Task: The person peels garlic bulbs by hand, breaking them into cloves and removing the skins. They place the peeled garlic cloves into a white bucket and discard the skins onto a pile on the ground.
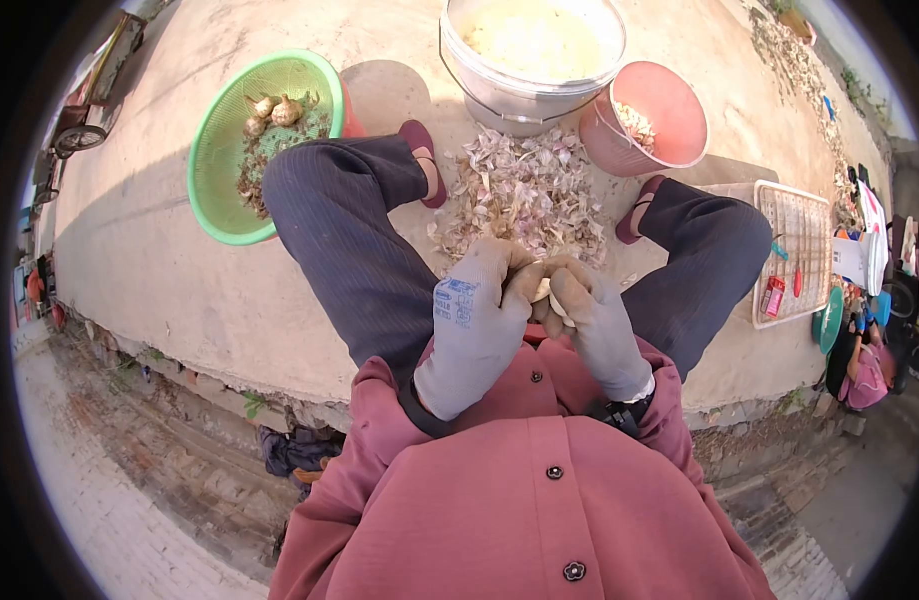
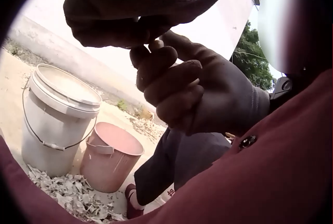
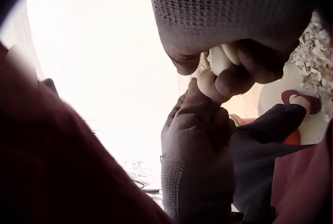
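Both hands wear grey work gloves and meet over the lap. My right hand (image 1: 601, 330) curls its fingers round several pale, peeled garlic cloves (image 3: 219, 61), which show between the fingers in the right wrist view. Thumb and fingers of my left hand (image 1: 476, 318) pinch at the same spot, on a garlic clove (image 2: 155, 45) at the right fingertips. The left hand's grip is partly hidden behind its own fingers. Below the hands, a heap of papery garlic skins (image 1: 524, 185) covers the ground between the feet.
A large white bucket (image 1: 524, 115) with pale contents stands ahead, beside a pink bucket (image 1: 679, 115) holding some cloves. At left sits a green basket (image 1: 211, 165) with whole garlic bulbs (image 1: 284, 110). A shallow crate (image 1: 794, 225) lies at right; another person (image 1: 865, 375) sits beyond.
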Demonstrator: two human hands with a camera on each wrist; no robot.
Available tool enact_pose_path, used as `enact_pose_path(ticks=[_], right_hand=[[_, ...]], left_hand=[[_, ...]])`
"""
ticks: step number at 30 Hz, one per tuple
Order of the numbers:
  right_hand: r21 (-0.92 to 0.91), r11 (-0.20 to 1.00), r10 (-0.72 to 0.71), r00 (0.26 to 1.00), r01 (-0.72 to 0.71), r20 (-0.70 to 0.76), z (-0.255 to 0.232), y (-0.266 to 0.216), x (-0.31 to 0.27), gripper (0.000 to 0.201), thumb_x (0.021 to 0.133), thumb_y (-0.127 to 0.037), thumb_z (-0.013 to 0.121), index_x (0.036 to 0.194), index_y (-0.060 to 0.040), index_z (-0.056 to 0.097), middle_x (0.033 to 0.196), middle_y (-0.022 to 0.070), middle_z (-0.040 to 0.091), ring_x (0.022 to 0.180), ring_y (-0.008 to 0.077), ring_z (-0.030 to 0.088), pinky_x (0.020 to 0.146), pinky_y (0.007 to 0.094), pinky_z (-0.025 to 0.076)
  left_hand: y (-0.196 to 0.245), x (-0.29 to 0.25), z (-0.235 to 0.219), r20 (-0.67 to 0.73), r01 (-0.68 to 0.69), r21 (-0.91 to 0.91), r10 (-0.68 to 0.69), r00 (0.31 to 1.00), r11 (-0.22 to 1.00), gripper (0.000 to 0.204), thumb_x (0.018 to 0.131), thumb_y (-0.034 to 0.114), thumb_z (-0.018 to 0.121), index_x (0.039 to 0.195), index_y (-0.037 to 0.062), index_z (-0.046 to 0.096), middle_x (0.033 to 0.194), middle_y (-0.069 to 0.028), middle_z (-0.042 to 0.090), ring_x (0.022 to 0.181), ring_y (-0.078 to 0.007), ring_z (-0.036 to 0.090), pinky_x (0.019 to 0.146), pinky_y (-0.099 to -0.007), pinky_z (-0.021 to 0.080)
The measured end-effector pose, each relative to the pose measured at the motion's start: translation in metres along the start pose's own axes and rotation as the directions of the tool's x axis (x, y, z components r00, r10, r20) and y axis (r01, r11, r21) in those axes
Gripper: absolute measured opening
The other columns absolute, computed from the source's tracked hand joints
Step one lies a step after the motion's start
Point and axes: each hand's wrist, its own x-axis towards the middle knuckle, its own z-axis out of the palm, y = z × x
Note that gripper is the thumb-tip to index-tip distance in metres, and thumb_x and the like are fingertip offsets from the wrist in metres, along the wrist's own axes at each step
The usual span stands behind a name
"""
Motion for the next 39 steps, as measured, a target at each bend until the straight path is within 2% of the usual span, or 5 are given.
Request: enact_pose_path(ticks=[2, 7, 32, 35, 39], right_hand=[[-0.042, 0.999, 0.03, 1.0, -0.03, -0.005, 0.001, -0.004, 0.001, 0.029, 0.104, -0.027, 0.054, 0.114, -0.0017, 0.063, 0.082, -0.0005, 0.06, 0.065, 0.0056, 0.05, 0.059, 0.0197, 0.041], [0.193, 0.981, 0.01, 0.995, -0.029, 0.098, -0.007, 0.007, 0.004, 0.031, 0.103, -0.028, 0.052, 0.115, -0.0012, 0.062, 0.084, 0.0005, 0.06, 0.067, 0.0057, 0.048, 0.061, 0.0191, 0.04], [-0.729, 0.59, -0.378, 0.917, 0.347, 0.131, 0.002, -0.007, -0.007, 0.043, 0.089, -0.008, 0.059, 0.132, -0.0004, 0.057, 0.115, 0.0214, 0.065, 0.106, 0.0388, 0.063, 0.09, 0.0431, 0.05], [-0.723, 0.587, -0.39, 0.91, 0.363, 0.14, 0.0, -0.014, -0.007, 0.041, 0.09, -0.007, 0.058, 0.13, 0.0002, 0.058, 0.108, 0.0164, 0.068, 0.098, 0.0307, 0.067, 0.085, 0.0383, 0.052], [-0.239, 0.968, -0.113, 0.984, 0.078, -0.134, -0.01, -0.018, 0.008, 0.031, 0.096, -0.011, 0.054, 0.124, 0.0003, 0.062, 0.088, 0.0027, 0.062, 0.068, 0.0045, 0.049, 0.06, 0.021, 0.04]], left_hand=[[0.001, 0.001, 0.0, 0.006, -0.096, 0.078, 0.096, 0.995, 0.992, 0.013, 0.095, 0.011, 0.067, 0.098, -0.0013, 0.066, 0.08, -0.0049, 0.065, 0.068, -0.0055, 0.055, 0.06, -0.0235, 0.046], [0.011, 0.007, -0.005, 0.092, 0.42, -0.351, -0.416, 0.905, 0.837, 0.012, 0.093, 0.006, 0.065, 0.101, -0.0022, 0.066, 0.091, -0.0063, 0.067, 0.071, -0.0105, 0.06, 0.063, -0.0268, 0.049], [0.005, -0.007, -0.001, 0.179, 0.274, -0.2, -0.24, 0.954, 0.941, 0.011, 0.09, 0.007, 0.071, 0.096, -0.0011, 0.067, 0.078, -0.0014, 0.065, 0.067, -0.0061, 0.057, 0.059, -0.0242, 0.047], [0.002, -0.002, -0.003, 0.165, 0.319, -0.269, -0.283, 0.945, 0.909, 0.012, 0.092, 0.008, 0.069, 0.1, -0.0009, 0.068, 0.084, -0.0027, 0.067, 0.073, -0.0061, 0.058, 0.062, -0.0242, 0.048], [0.012, 0.033, -0.045, 0.004, 0.253, -0.332, -0.266, 0.964, 0.909, 0.015, 0.095, 0.01, 0.065, 0.106, 0.0002, 0.068, 0.087, -0.0009, 0.065, 0.078, -0.0057, 0.058, 0.066, -0.0228, 0.048]])
